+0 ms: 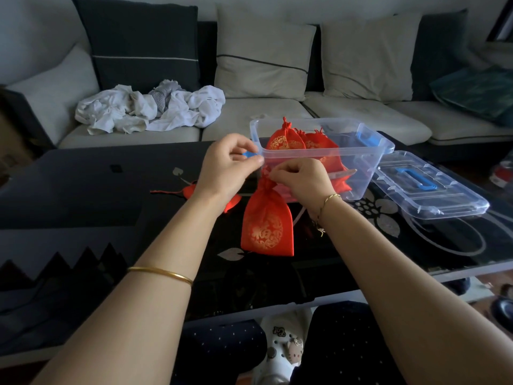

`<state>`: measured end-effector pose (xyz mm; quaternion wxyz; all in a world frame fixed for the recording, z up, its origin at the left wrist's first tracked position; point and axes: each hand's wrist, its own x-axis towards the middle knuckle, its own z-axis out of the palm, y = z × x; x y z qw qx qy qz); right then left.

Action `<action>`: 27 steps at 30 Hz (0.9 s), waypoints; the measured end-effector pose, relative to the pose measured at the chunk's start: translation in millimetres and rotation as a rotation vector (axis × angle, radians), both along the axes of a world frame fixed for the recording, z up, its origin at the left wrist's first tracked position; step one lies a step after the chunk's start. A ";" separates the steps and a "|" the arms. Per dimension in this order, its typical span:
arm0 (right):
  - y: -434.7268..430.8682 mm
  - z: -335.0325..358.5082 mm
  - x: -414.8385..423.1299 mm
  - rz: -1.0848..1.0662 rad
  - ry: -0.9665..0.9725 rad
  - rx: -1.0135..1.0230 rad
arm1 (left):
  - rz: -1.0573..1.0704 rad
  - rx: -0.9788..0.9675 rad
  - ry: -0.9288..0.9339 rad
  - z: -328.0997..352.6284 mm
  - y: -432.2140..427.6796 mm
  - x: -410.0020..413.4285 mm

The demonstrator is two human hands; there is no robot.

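Pinching the gathered top of the red pouch, your left hand and right hand both grip it at mid-frame. Its body hangs below them over the dark surface, just in front of the clear box.

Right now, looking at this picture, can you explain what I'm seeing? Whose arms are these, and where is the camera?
There is no machine here. A person wears a camera on the head, and it looks down at their own arms. The left hand and right hand pinch the gathered top of a red pouch over a dark table. Behind it stands a clear box holding more red pouches. Its lid lies beside it. Farther back, white clothes lie on a sofa.
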<state>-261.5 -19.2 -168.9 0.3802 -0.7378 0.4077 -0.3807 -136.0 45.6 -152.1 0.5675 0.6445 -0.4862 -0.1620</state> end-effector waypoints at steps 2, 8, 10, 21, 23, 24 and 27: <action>-0.7 -0.4 1.0 -0.013 -0.019 0.045 | -0.050 0.000 -0.212 -0.5 1.8 -5.2; 0.1 1.5 0.7 0.006 -0.150 0.202 | 0.046 -0.019 -0.536 -12.3 -4.5 -4.4; 0.3 1.3 0.1 0.036 -0.230 0.286 | 0.059 -0.018 -0.570 -13.8 -5.9 -3.7; -6.4 -2.7 -7.6 0.211 -0.193 0.282 | 0.031 0.049 -0.522 -12.4 -9.1 -3.4; -9.1 -1.5 -11.3 0.136 -0.085 0.138 | 0.029 0.067 -0.512 -12.7 -8.7 -3.2; -10.4 -0.8 -13.6 0.098 -0.023 0.060 | 0.033 0.071 -0.510 -12.9 -8.1 -2.3; -15.6 -1.9 -21.9 0.034 0.034 -0.020 | 0.066 0.088 -0.517 -12.5 -7.6 2.2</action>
